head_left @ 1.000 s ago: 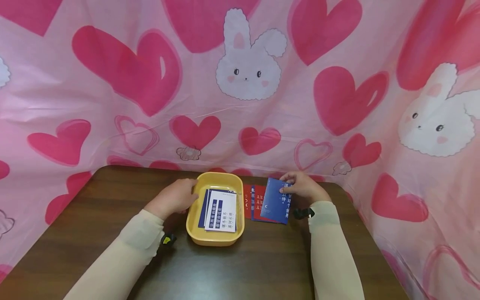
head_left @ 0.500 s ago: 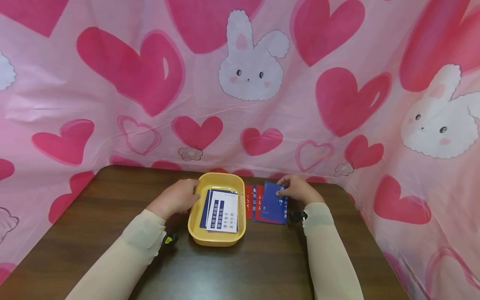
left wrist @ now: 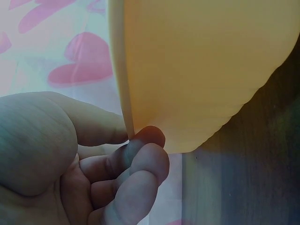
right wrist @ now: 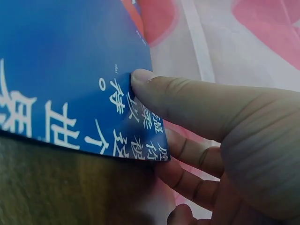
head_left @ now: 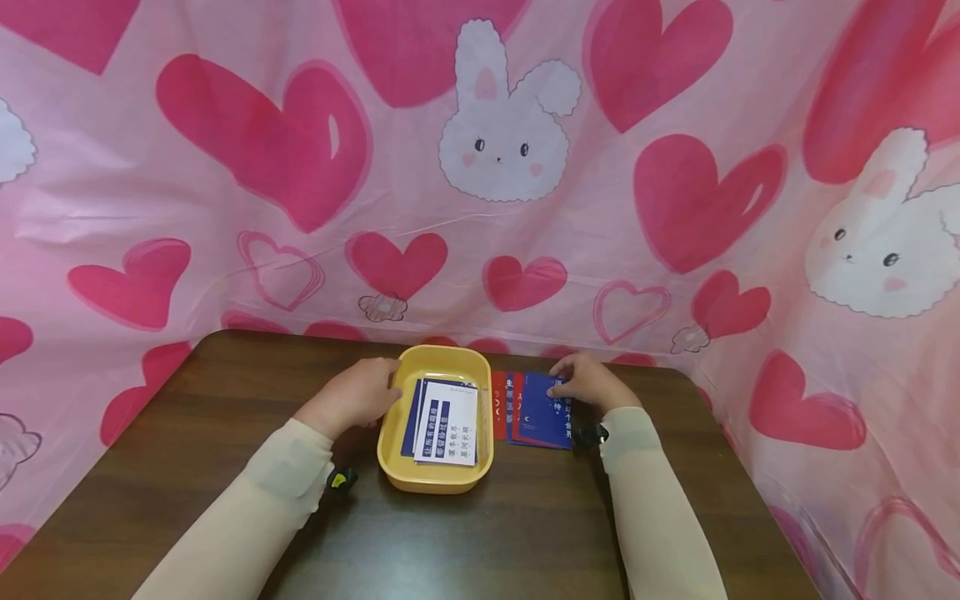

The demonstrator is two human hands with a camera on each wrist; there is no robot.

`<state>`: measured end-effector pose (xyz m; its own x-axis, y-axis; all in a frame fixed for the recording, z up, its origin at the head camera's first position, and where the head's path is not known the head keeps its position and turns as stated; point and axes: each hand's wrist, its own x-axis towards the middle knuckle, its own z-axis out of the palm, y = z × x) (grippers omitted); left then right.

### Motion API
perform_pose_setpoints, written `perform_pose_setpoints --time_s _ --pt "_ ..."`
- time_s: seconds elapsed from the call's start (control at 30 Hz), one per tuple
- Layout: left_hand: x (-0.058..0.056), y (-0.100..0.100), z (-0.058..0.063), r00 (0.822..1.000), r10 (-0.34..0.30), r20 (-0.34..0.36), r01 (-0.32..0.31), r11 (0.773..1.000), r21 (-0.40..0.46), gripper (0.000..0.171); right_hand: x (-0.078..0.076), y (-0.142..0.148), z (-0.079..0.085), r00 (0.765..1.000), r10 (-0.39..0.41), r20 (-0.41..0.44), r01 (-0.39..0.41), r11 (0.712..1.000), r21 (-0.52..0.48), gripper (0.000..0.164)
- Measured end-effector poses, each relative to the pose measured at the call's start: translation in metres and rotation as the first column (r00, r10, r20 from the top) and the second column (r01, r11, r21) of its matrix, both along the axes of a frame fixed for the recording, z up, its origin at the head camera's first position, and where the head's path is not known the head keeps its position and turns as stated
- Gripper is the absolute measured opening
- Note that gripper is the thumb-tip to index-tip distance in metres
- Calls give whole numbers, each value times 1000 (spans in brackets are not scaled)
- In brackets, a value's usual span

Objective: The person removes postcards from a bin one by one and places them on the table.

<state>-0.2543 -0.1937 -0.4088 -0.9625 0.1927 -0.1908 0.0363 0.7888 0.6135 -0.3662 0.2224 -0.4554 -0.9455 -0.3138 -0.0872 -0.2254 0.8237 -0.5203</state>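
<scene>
My left hand (head_left: 358, 392) pinches the left rim of a yellow plastic tray (head_left: 435, 479), thumb inside and fingers curled under the outer wall (left wrist: 201, 93). Inside the tray lie a white card with blue print (head_left: 450, 421) and blue-edged cards beneath it. To the tray's right, red and blue cards overlap in a row. My right hand (head_left: 592, 383) pinches the rightmost blue card (head_left: 543, 412) at its far right corner. In the right wrist view the thumb presses the printed face of this blue card (right wrist: 70, 61), with the fingers at its underside.
Everything stands on a dark wooden table (head_left: 465, 550). A pink cloth (head_left: 315, 275) with hearts and rabbits hangs behind and at both sides, close to the table's far edge. A red card (head_left: 499, 404) lies right against the tray's right side.
My right hand has brought the blue card a little left and down, so it lines up over the row of cards. The left hand keeps its grip on the tray.
</scene>
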Motion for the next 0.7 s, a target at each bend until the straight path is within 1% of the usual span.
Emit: perform_pose_setpoints --time_s 0.5,0.6,0.7 --pt "-1 -1 -3 1000 15 11 -15 1000 11 53 -2 -1 -1 999 -20 43 20 1000 -14 42" --pt "-1 -1 -2 1000 20 18 -20 1000 10 54 -1 -1 1 999 -27 36 27 1000 -11 41" --pt "-1 0 -1 1000 20 21 -20 1000 6 54 1 -4 8 1000 -19 1 19 1000 -7 40"
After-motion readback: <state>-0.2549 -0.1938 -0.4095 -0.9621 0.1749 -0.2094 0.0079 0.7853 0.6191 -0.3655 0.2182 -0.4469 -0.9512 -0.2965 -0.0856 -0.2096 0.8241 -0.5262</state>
